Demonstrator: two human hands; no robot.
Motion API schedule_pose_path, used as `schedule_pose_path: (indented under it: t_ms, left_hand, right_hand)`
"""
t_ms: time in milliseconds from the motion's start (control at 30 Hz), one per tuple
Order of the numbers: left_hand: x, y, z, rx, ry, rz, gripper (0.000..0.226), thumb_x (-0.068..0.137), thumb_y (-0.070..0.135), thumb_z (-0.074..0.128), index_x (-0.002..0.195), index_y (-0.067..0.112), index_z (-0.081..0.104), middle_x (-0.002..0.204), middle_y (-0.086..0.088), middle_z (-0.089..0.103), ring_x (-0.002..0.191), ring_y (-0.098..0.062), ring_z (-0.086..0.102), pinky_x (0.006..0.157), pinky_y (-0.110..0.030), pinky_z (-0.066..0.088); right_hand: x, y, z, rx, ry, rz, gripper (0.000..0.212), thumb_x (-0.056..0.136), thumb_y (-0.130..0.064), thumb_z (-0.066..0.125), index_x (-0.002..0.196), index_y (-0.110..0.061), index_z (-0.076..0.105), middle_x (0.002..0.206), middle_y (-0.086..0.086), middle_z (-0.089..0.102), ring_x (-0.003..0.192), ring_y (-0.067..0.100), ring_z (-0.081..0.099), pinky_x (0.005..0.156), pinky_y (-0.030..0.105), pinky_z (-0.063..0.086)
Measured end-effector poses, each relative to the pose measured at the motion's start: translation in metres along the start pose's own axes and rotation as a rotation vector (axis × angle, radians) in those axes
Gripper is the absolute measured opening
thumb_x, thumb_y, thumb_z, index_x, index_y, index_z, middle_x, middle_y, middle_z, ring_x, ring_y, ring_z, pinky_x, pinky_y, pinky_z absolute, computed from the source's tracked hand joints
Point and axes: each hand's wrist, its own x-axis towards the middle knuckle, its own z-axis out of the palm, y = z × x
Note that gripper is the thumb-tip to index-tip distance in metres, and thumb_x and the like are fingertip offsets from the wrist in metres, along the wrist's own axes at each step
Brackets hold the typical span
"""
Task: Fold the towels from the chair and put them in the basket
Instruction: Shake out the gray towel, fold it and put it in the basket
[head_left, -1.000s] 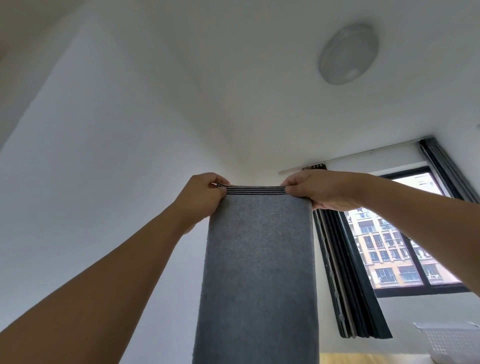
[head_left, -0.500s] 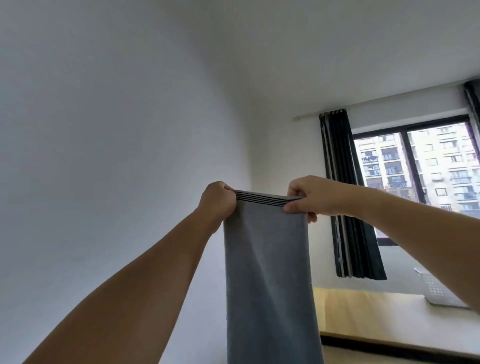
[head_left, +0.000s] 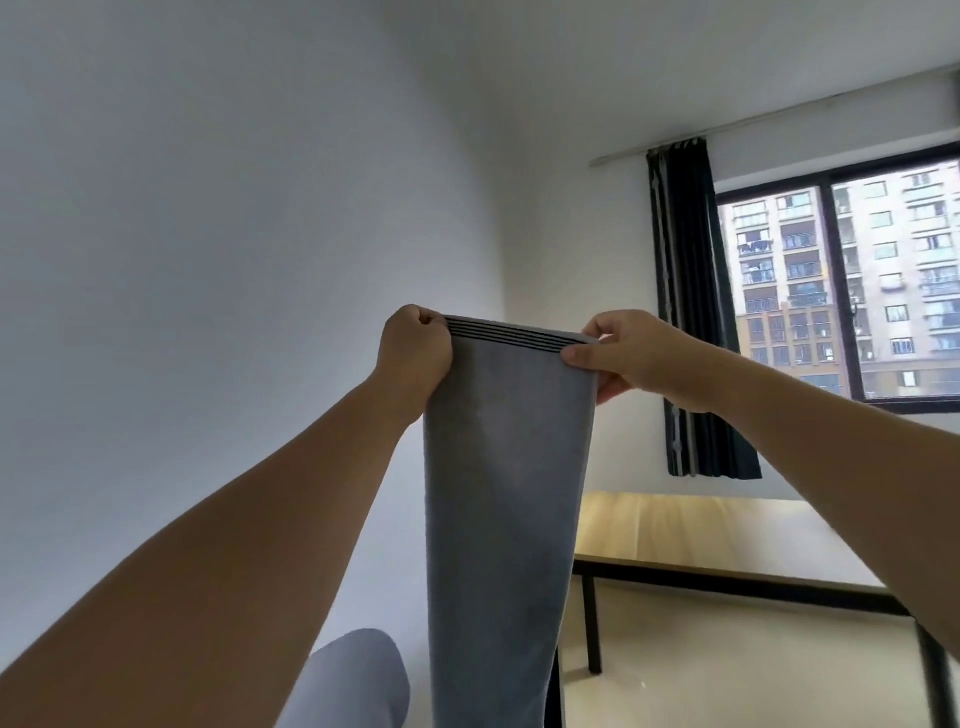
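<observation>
**Towel held up by its top corners**

Towel (head_left: 504, 493) hangs lengthwise between raised arms, long axis vertical. The left hand (head_left: 413, 353) is fisted on the left top corner; the right hand (head_left: 631, 358) pinches the right corner. Beyond, right, stands a wooden surface (head_left: 701, 535). No basket is visible.

1 head-worn view, tilted forward and upward toward wall (head_left: 208, 260) and window (head_left: 852, 291), close behind raised hands

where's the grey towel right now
In the head view's centre, the grey towel hangs between the left hand and right hand, left of the table.
</observation>
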Motion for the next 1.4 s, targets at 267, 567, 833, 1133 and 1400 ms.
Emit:
schedule_pose_path:
  t_ms: [267, 567, 833, 1133, 1400]
  left_hand:
    - [-0.09, -0.079, 0.0, 0.043, -0.137, -0.304, 0.015, 0.086, 0.007, 0.036, 0.076, 0.012, 0.046, 0.078, -0.004, 0.043, 0.068, -0.018, 0.034, 0.057, -0.027, 0.029]
    - [-0.212, -0.248, 0.032, 0.187, -0.262, -0.571, 0.019, 0.088, 0.008, 0.043, 0.075, 0.012, 0.056, 0.08, -0.004, 0.055, 0.079, -0.023, 0.049, 0.068, -0.027, 0.039]
    - [-0.321, -0.383, 0.054, 0.291, -0.362, -0.706, 0.027, 0.085, 0.007, 0.048, 0.064, 0.016, 0.062, 0.074, 0.004, 0.067, 0.074, -0.022, 0.054, 0.067, -0.031, 0.043]
    - [-0.364, -0.477, 0.068, 0.473, -0.534, -0.75, 0.015, 0.093, 0.012, 0.046, 0.083, 0.016, 0.057, 0.085, -0.002, 0.059, 0.071, -0.011, 0.049, 0.055, -0.022, 0.035]
    - [-0.331, -0.535, 0.11, 0.433, -0.397, -0.82, 0.011, 0.095, 0.016, 0.045, 0.094, 0.012, 0.055, 0.093, -0.01, 0.059, 0.082, -0.027, 0.051, 0.065, -0.031, 0.034]
  right_hand:
    - [-0.073, 0.053, 0.049, 0.045, -0.203, 0.251, 0.027, 0.088, -0.024, 0.066, 0.102, -0.001, 0.06, 0.091, 0.015, 0.071, 0.08, 0.027, 0.071, 0.074, 0.035, 0.06]
    - [-0.16, 0.195, 0.153, -0.052, -0.317, 0.518, 0.014, 0.094, -0.026, 0.059, 0.096, -0.012, 0.057, 0.092, 0.007, 0.066, 0.079, 0.019, 0.066, 0.065, 0.027, 0.056]
    - [-0.234, 0.316, 0.244, -0.155, -0.463, 0.742, 0.012, 0.093, -0.02, 0.057, 0.084, -0.013, 0.052, 0.08, 0.011, 0.058, 0.063, 0.019, 0.055, 0.052, 0.027, 0.047]
    - [-0.236, 0.396, 0.302, -0.368, -0.721, 0.729, 0.022, 0.091, -0.022, 0.054, 0.072, -0.018, 0.046, 0.068, -0.001, 0.052, 0.059, 0.011, 0.05, 0.049, 0.02, 0.039]
    - [-0.194, 0.455, 0.337, -0.353, -0.388, 0.704, 0.014, 0.093, -0.026, 0.055, 0.097, -0.013, 0.049, 0.095, 0.003, 0.049, 0.086, 0.021, 0.047, 0.07, 0.028, 0.033]
